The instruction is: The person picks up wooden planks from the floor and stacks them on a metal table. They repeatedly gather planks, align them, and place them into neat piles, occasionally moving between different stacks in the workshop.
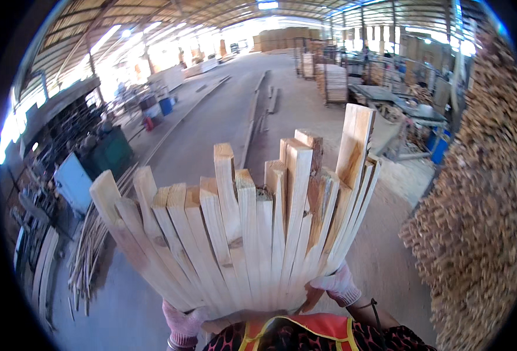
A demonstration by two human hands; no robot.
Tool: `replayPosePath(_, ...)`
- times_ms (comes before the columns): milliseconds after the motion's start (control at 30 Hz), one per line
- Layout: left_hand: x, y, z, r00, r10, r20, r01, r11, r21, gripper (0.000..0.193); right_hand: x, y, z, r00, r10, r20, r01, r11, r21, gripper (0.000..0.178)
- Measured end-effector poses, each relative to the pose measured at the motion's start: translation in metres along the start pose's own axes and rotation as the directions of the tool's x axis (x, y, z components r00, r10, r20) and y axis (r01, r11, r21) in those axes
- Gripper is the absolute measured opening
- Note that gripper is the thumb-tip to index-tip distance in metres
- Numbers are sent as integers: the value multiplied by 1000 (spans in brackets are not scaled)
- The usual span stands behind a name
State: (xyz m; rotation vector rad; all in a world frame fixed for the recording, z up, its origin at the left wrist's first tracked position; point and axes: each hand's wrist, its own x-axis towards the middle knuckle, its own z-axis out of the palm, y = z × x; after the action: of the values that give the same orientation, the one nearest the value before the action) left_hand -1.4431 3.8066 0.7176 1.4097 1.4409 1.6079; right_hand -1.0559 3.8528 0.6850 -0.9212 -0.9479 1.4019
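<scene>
A wide bundle of pale wooden strips (258, 234) rests against my front, fanned out with uneven ends pointing away from me. At its lower left edge my left hand (183, 322), in a pinkish knit glove, is closed around the outer strips, its fingertips hidden beneath the wood. On the opposite edge my right hand (339, 285), gloved the same way, clasps the bundle with its thumb lying on top. One broader strip (356, 137) on the right sticks out farther than the others.
Stacked wood pieces (475, 205) form a tall wall close on my right. Beyond it stands a machine table (396, 102). Thin sticks (92, 251) lie on the floor at left, near a green metal bin (109, 155). Rails (252, 117) run along the floor ahead.
</scene>
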Motion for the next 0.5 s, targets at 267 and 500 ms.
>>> replayPosePath(267, 194, -64, 146, 994, 97, -54, -99, 994, -51, 83, 269, -9, -78, 992, 50, 113, -42, 996, -77, 71)
replayPosePath(500, 435, -88, 286, 966, 39, 254, -75, 989, 131, 69, 463, -43, -121, 971, -129, -200, 126, 992, -27, 76)
